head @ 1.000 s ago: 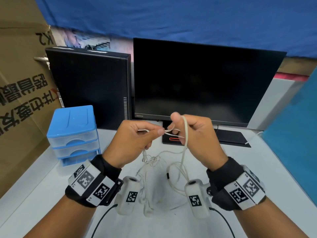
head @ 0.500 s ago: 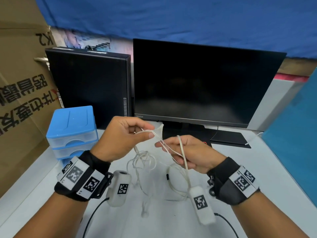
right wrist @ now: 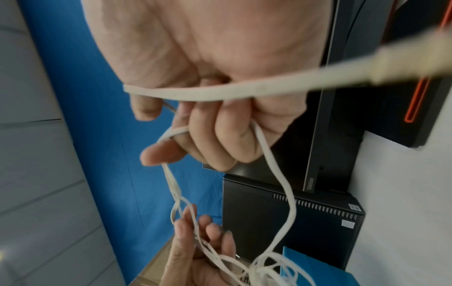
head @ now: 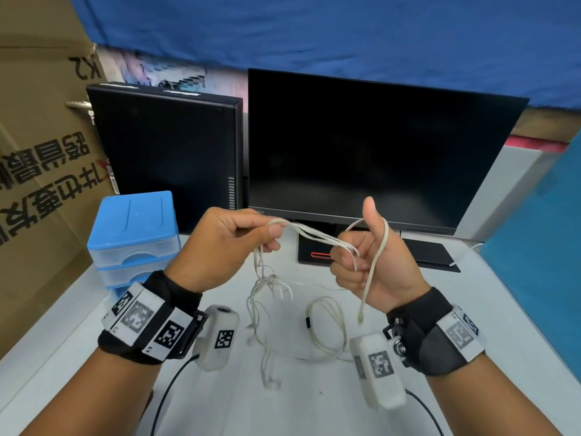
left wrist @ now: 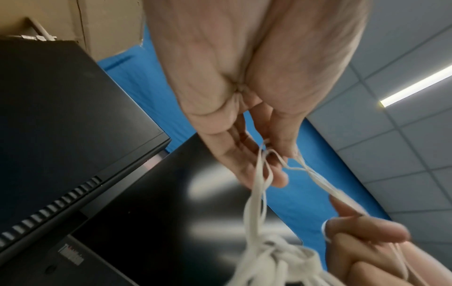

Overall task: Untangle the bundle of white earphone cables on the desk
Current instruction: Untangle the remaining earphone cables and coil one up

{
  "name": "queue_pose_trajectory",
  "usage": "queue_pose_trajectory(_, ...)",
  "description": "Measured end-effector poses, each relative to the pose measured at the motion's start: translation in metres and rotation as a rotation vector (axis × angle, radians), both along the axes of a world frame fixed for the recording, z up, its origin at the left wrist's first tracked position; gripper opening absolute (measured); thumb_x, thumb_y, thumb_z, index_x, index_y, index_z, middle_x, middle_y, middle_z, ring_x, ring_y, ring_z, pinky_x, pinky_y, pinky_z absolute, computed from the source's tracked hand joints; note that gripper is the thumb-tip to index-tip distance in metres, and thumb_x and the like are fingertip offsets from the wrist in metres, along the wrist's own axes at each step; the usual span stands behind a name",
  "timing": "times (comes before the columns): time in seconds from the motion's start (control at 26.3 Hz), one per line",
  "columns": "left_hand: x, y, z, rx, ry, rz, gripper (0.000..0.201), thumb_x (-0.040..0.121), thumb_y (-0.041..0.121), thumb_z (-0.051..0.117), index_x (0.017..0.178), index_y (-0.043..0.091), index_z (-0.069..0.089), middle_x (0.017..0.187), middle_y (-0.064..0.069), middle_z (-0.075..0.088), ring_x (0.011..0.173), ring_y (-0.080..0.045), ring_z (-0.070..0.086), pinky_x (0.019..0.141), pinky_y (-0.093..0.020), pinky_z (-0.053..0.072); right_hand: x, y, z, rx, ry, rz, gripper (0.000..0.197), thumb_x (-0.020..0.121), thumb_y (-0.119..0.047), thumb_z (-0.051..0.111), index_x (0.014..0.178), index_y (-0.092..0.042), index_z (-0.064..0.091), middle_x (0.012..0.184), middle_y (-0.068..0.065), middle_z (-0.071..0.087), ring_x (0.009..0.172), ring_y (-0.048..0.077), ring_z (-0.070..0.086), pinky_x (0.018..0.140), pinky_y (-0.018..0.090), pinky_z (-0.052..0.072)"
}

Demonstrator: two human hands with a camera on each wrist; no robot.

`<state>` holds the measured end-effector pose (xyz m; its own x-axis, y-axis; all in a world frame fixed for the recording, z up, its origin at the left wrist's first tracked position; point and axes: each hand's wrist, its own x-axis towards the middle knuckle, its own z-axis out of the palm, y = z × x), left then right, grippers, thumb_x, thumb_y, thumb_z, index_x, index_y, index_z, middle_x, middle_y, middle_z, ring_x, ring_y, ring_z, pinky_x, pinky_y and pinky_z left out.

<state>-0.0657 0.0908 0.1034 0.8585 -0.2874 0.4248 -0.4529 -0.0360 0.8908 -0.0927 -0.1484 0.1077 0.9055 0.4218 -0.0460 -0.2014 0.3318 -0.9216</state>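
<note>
The white earphone cables (head: 317, 237) stretch taut between my two hands above the desk. My left hand (head: 273, 229) pinches several strands between thumb and fingertips, seen close in the left wrist view, where the strands (left wrist: 263, 174) hang from the left hand (left wrist: 269, 147). A knotted clump (head: 270, 284) dangles under it. My right hand (head: 349, 253) holds its thumb up and curls its fingers round the strands. A thick cable end (head: 372, 272) drapes over the right thumb. In the right wrist view, the cable (right wrist: 276, 166) loops through the curled right hand (right wrist: 186, 147). Loose loops (head: 327, 325) and an earbud (head: 272, 380) lie on the desk (head: 490, 309).
A dark monitor (head: 377, 152) and a black computer case (head: 169, 152) stand at the back of the desk. A blue drawer box (head: 135, 237) sits at the left, beside cardboard boxes (head: 41, 152). A blue panel (head: 547, 253) borders the right side.
Both hands have risen and moved apart, pulling the strands taut between them. The right hand turned thumb up, and the thick cable end now hangs over it.
</note>
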Motion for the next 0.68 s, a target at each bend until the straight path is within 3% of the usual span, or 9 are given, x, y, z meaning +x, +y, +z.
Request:
queue_pose_trajectory(0.08, 0.001, -0.001, 0.001, -0.091, 0.022, 0.054, 0.022, 0.084, 0.028, 0.063, 0.099, 0.018, 0.076, 0.086, -0.002, 0.074, 0.083, -0.019, 0.072, 0.077, -0.027, 0.059, 0.0, -0.002, -0.002, -0.038, 0.033, -0.052, 0.079, 0.085, -0.074, 0.035, 0.062, -0.007, 0.068, 0.046, 0.001, 0.017, 0.044, 0.014, 0.011, 0.046, 0.027, 0.009)
queue_pose_trajectory(0.11, 0.002, -0.002, 0.002, -0.146, 0.044, 0.089, 0.021, 0.087, 0.026, 0.061, 0.101, 0.02, 0.075, 0.084, 0.0, 0.074, 0.084, -0.019, 0.072, 0.078, -0.029, 0.059, 0.001, -0.002, -0.004, -0.034, 0.044, -0.066, 0.079, 0.087, -0.072, 0.032, 0.081, -0.007, 0.076, 0.044, 0.0, 0.019, 0.044, 0.014, 0.01, 0.046, 0.028, 0.008)
queue_pose_trajectory(0.19, 0.003, -0.001, 0.004, -0.218, 0.085, 0.138, 0.019, 0.095, 0.022, 0.057, 0.101, 0.023, 0.075, 0.074, 0.002, 0.068, 0.073, -0.018, 0.07, 0.073, -0.03, 0.059, 0.0, -0.002, -0.01, -0.02, 0.065, -0.092, 0.072, 0.089, -0.069, 0.033, 0.116, -0.016, 0.072, 0.041, -0.002, 0.025, 0.044, 0.014, 0.01, 0.045, 0.028, 0.008)
queue_pose_trajectory(0.23, 0.003, -0.001, 0.004, -0.235, 0.107, 0.154, 0.021, 0.098, 0.021, 0.054, 0.1, 0.024, 0.074, 0.068, 0.002, 0.062, 0.063, -0.016, 0.064, 0.066, -0.029, 0.058, -0.001, -0.002, -0.013, -0.022, 0.063, -0.1, 0.067, 0.09, -0.068, 0.034, 0.124, -0.021, 0.069, 0.041, -0.002, 0.026, 0.044, 0.014, 0.01, 0.045, 0.027, 0.009)
queue_pose_trajectory(0.34, 0.005, 0.003, 0.004, -0.25, 0.156, 0.222, 0.024, 0.101, 0.027, 0.049, 0.099, 0.025, 0.073, 0.058, 0.004, 0.046, 0.046, -0.009, 0.04, 0.045, -0.022, 0.041, -0.005, -0.004, -0.014, -0.034, 0.035, -0.125, 0.062, 0.09, -0.063, 0.037, 0.121, -0.02, 0.07, 0.045, 0.0, 0.019, 0.045, 0.014, 0.009, 0.045, 0.027, 0.009)
queue_pose_trajectory(0.46, 0.008, 0.011, 0.009, -0.286, 0.172, 0.264, 0.025, 0.101, 0.033, 0.049, 0.1, 0.025, 0.073, 0.057, 0.004, 0.035, 0.046, -0.008, 0.026, 0.042, -0.021, 0.022, -0.008, -0.011, -0.018, -0.106, -0.026, -0.205, 0.053, 0.091, -0.051, 0.047, 0.108, -0.009, 0.074, 0.054, 0.003, 0.012, 0.047, 0.014, 0.009, 0.044, 0.025, 0.012)
queue_pose_trajectory(0.61, 0.011, 0.029, 0.03, -0.444, 0.176, 0.295, 0.024, 0.101, 0.036, 0.049, 0.097, 0.027, 0.072, 0.057, 0.005, 0.028, 0.043, -0.006, 0.02, 0.04, -0.021, 0.013, -0.007, -0.025, -0.033, -0.456, -0.052, -0.298, 0.038, 0.09, -0.039, 0.059, 0.095, -0.005, 0.074, 0.053, -0.001, 0.022, 0.048, 0.015, 0.019, 0.055, 0.031, 0.042)
queue_pose_trajectory(0.68, 0.012, 0.027, 0.051, -0.329, 0.106, 0.253, 0.024, 0.1, 0.036, 0.052, 0.098, 0.027, 0.074, 0.056, 0.004, 0.031, 0.044, -0.007, 0.021, 0.039, -0.02, 0.016, -0.006, -0.025, -0.037, -0.68, 0.003, -0.319, 0.036, 0.094, -0.038, 0.061, 0.094, -0.004, 0.074, 0.056, 0.004, 0.041, 0.05, 0.016, 0.045, 0.066, 0.04, 0.055)
